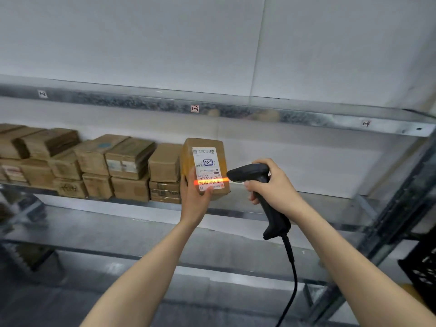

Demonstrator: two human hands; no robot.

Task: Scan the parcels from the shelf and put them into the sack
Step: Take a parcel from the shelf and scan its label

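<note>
My left hand [194, 197] holds a brown cardboard parcel [203, 147] upright in front of the shelf, its white shipping label facing me. My right hand [273, 185] grips a black corded barcode scanner [250, 172] just right of the parcel, with its nose pointing at the label. An orange-red scan line falls across the barcode near the label's lower edge. Several more brown parcels [99, 164] are stacked on the metal shelf [295, 199] to the left. No sack is in view.
A metal rail [236, 112] with small numbered tags runs above the shelf. The shelf's right upright [401, 204] stands at the right, with a black plastic crate [422, 265] beside it. The scanner cable [292, 274] hangs down between my arms. Lower shelf levels lie below.
</note>
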